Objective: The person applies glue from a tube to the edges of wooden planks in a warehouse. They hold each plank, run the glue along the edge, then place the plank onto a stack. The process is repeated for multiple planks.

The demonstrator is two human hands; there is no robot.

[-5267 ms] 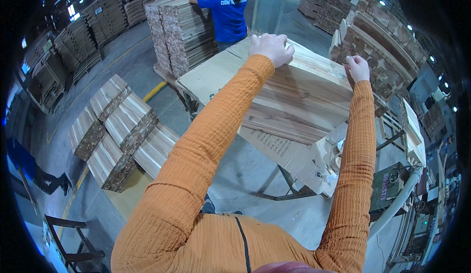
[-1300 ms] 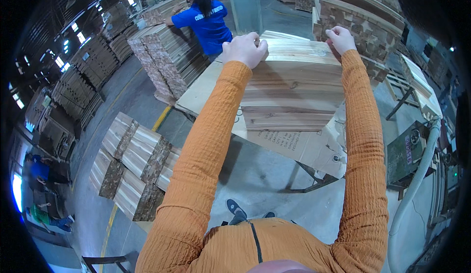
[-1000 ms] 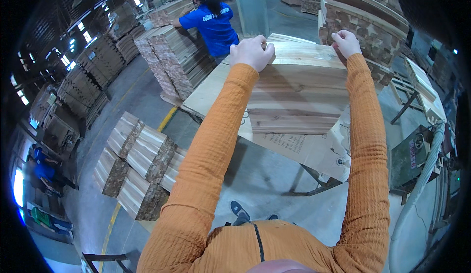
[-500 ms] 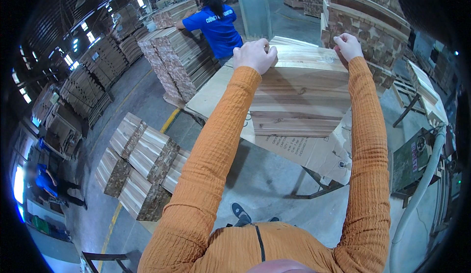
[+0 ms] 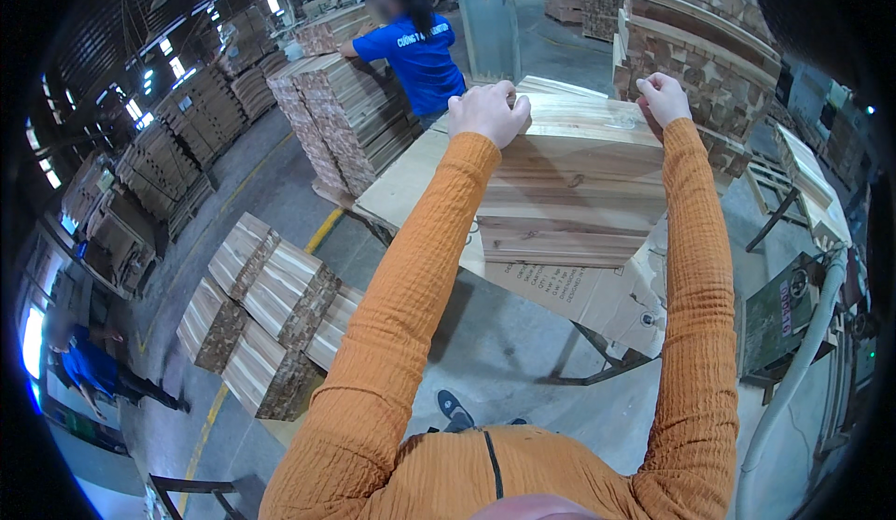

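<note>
A stack of pale wooden boards [image 5: 569,184] stands on a table in front of me, over a flattened cardboard sheet. My left hand [image 5: 489,115] is closed at the left end of the top wooden board [image 5: 586,117], thumb toward it. At the other end my right hand [image 5: 664,100] has its fingers bent and pinched at the board's far right corner. The undersides of the fingers are hidden on both hands. Another pale board [image 5: 560,87] shows just behind the top one.
The cardboard [image 5: 583,298] covers the table's near side. Block stacks [image 5: 266,296] sit on the floor to the left. A co-worker in a blue shirt [image 5: 411,63] leans over a tall board stack [image 5: 345,114]. A green machine [image 5: 784,315] with a grey hose [image 5: 798,371] stands right.
My hands stay at the two ends of the top board, with little movement. The view has shifted slightly. At the far left, another person in blue has moved and now stands lower in view.
</note>
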